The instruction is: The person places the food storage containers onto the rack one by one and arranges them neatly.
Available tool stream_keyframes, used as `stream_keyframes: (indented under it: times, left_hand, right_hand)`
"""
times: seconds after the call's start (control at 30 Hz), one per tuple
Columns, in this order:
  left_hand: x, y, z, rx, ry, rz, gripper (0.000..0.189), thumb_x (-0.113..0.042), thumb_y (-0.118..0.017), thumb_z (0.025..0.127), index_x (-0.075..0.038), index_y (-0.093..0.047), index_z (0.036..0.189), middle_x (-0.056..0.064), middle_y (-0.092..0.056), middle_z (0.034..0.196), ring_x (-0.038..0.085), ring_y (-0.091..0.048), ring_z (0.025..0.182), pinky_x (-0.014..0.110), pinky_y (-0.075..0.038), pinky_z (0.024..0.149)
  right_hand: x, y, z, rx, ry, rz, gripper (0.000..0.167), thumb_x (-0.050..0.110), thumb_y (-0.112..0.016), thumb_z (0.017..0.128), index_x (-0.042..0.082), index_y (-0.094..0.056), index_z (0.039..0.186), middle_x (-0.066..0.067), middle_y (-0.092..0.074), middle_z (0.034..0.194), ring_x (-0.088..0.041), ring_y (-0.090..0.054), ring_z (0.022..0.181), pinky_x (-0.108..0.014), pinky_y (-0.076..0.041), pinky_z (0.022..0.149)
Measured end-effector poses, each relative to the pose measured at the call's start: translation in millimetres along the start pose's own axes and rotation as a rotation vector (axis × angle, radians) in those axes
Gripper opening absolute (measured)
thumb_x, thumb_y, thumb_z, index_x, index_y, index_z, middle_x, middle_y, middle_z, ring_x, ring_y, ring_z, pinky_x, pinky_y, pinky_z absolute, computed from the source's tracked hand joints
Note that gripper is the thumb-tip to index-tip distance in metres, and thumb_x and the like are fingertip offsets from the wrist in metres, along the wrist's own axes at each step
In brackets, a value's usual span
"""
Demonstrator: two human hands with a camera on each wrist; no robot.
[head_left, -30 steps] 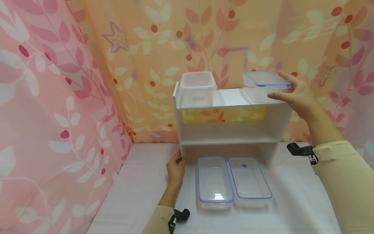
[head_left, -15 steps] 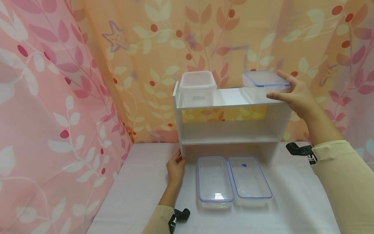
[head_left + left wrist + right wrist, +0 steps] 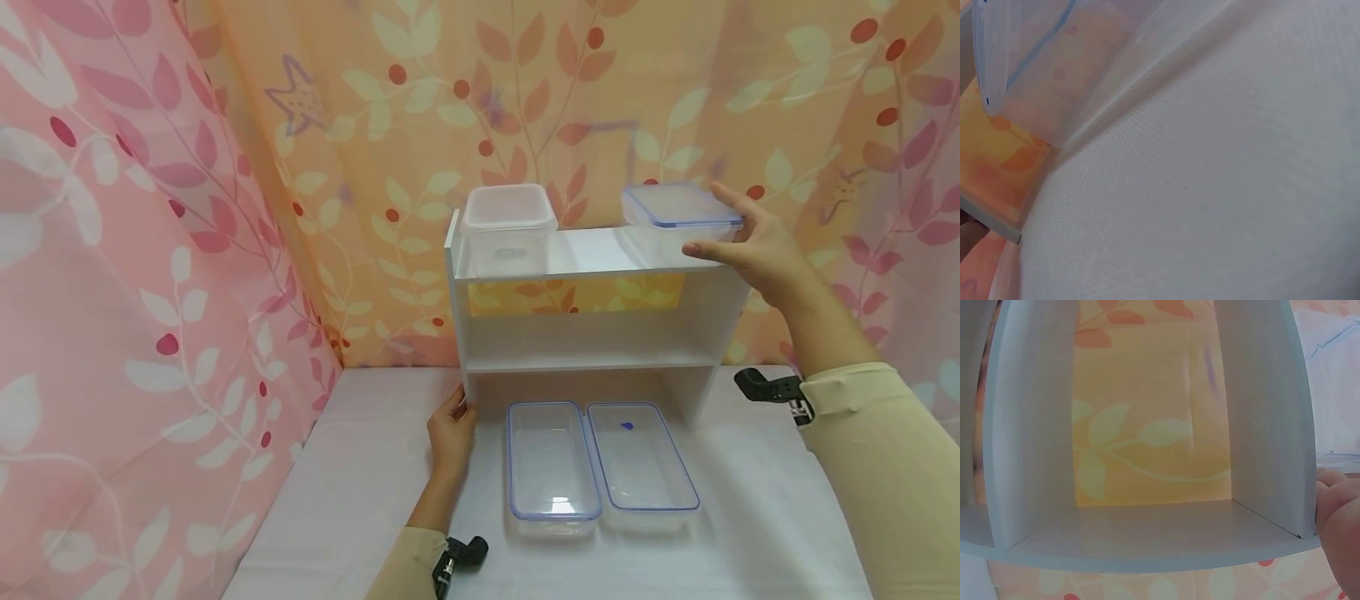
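as the left grip (image 3: 452, 435) clasps a white open shelf (image 3: 585, 340), the right grip (image 3: 767, 252) holds a clear blue-rimmed plastic box (image 3: 678, 205) at two o'clock

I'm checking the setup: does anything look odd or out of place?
Only a small blue spot on the right box on the table; the box beside it shows none. I can't tell what it is. Nothing looks spilled.

Can't read any text here, tbh. There's a small blue mark (image 3: 627, 426) on the right-hand table tub (image 3: 645, 471) and a faint patch (image 3: 512, 252) on the top-left tub (image 3: 508, 208), both illegible.
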State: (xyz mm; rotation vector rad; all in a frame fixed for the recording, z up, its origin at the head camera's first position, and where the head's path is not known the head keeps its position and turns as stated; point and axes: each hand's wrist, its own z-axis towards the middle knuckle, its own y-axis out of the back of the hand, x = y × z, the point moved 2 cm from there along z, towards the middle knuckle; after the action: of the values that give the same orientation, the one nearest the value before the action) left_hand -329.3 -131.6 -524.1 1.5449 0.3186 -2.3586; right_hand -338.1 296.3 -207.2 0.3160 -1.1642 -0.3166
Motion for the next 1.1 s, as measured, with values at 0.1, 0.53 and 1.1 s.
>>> stream_keyframes:
  times: [0.1, 0.53, 1.1]
  left_hand:
    - [-1.5, 0.8, 0.6, -0.001, 0.012, 0.007, 0.045, 0.008, -0.069, 0.087, -0.004, -0.07, 0.13, 0.017, -0.07, 0.127, 0.034, -0.074, 0.102, 0.02, -0.056, 0.075]
    - [3.1, -1.7, 1.6, -0.018, 0.001, 0.024, 0.045, 0.009, -0.068, 0.087, -0.004, -0.07, 0.13, 0.016, -0.07, 0.126, 0.037, -0.074, 0.099, 0.017, -0.054, 0.072]
    - [-0.5, -4.2, 1.6, 0.006, 0.033, 0.008, 0.047, 0.009, -0.065, 0.087, -0.005, -0.068, 0.132, 0.016, -0.069, 0.129, 0.04, -0.073, 0.104, 0.018, -0.055, 0.072]
  right_hand:
    - [0, 0, 2.0, 0.004, 0.005, -0.023, 0.093, 0.013, -0.075, 0.093, 0.035, -0.02, 0.164, -0.003, -0.01, 0.173, -0.013, -0.027, 0.143, -0.007, -0.034, 0.098]
    - [-3, -1, 3.1, 0.021, 0.033, -0.005, 0.097, 0.011, -0.072, 0.095, 0.03, -0.008, 0.166, 0.0, -0.005, 0.174, -0.018, -0.021, 0.152, -0.01, -0.031, 0.109]
    - [10, 2, -34.1, -0.116, 0.049, -0.021, 0.091, 0.016, -0.071, 0.097, 0.033, -0.014, 0.165, 0.013, -0.009, 0.171, -0.022, -0.016, 0.157, -0.026, -0.027, 0.119]
